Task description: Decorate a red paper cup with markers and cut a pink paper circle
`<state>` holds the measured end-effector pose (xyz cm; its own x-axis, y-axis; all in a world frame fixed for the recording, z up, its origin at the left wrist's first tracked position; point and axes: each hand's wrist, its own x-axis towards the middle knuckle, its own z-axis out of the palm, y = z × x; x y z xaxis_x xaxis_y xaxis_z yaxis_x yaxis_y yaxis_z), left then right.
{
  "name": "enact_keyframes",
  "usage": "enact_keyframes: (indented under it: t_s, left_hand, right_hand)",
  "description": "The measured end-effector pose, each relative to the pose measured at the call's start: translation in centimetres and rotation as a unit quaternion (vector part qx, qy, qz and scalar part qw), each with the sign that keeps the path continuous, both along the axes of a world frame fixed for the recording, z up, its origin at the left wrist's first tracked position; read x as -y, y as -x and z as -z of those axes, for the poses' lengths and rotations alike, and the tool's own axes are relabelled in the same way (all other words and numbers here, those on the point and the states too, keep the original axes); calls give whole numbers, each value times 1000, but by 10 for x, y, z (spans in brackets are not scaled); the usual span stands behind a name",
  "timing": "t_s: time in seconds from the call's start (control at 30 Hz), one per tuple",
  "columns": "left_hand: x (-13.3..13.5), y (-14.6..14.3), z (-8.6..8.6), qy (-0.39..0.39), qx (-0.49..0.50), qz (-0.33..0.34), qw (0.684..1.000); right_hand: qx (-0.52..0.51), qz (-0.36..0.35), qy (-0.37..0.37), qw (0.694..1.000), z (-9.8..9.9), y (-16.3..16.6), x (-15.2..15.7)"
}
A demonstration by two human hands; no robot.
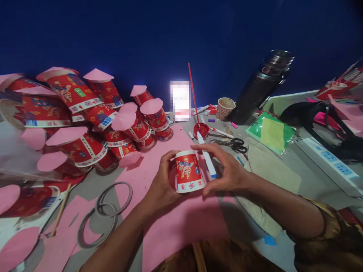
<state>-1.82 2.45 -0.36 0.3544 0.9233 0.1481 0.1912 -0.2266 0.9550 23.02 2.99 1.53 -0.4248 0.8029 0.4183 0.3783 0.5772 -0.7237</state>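
A red paper cup [189,172] with a cartoon print stands mouth-down in front of me, its white rim at the bottom. My left hand [164,177] is closed around the cup's left side. On the other side, my right hand [227,170] curves with thumb and fingers apart, its fingertips close to the cup's top and rim; whether they touch it I cannot tell. In the gap between that hand and the cup shows a white marker [208,162] with a blue end. Pink paper [184,223] lies beneath.
Several red cups with pink paper tops [87,145] pile up at left. Two grey tape rings [98,226] lie nearer me. Behind my hands are a red pot [200,131] with a thin stick, scissors [238,145] and a black flask [255,88]. A power strip [329,160] sits right.
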Motion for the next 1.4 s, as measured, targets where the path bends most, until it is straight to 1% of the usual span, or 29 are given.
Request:
enact_keyframes:
  t_s: [0.1, 0.17, 0.27, 0.4, 0.47, 0.53, 0.6, 0.63, 0.7, 0.77, 0.87, 0.93, 0.97, 1.0, 1.1, 1.17, 1.4]
  left_hand:
    - [0, 0, -2, 21, 11, 25, 999]
    - [-2, 3, -3, 19, 5, 47, 999]
    - [-4, 10, -6, -5, -18, 74, 997]
    - [-7, 14, -14, -41, -78, 93, 992]
    - [-7, 13, -18, -45, -97, 82, 991]
    - [-8, 11, -22, -37, -100, 53, 993]
    - [-9, 9, -25, -31, -102, 31, 994]
    - [-9, 9, -26, -32, -105, 27, 994]
    - [-9, 8, -27, -42, -116, 27, 992]
    - [-9, 8, -26, -56, -124, 30, 990]
    - [-8, 7, -24, -84, -120, 36, 989]
    - [-7, 7, -22, -100, -121, 43, 987]
    - [-7, 7, -22, -108, -123, 45, 986]
    - [-7, 8, -22, -114, -125, 47, 985]
    - [-6, 9, -20, -125, -130, 49, 982]
    - [-6, 10, -20, -130, -134, 53, 981]
    - [-6, 10, -19, -135, -130, 61, 980]
  right_hand:
    - [21, -8, -13, 1000, 5, -1, -2]
    - [30, -4, -31, 999, 6, -1, -2]
    - [49, -6, -51, 997, 6, 0, -3]
    - [61, -19, -63, 996, 5, 0, -4]
    - [49, -23, -76, 996, 2, 0, -2]
    - [16, -10, -87, 996, -2, -1, 4]
    - [-47, 28, -82, 995, -6, -1, 12]
    - [-79, 34, -84, 993, -8, -1, 17]
    - [-125, 26, -85, 988, -11, 0, 26]
    - [-144, 15, -77, 986, -14, 2, 32]
    - [-139, 25, -49, 989, -16, 5, 37]
    - [-118, 38, -27, 992, -16, 6, 38]
    - [-106, 34, -25, 994, -16, 7, 38]
    - [-97, 22, -30, 995, -16, 8, 38]
    - [-89, -19, -80, 993, -15, 11, 35]
    - [-82, -20, -100, 991, -15, 12, 33]
    - [-73, -27, -106, 991, -17, 16, 33]
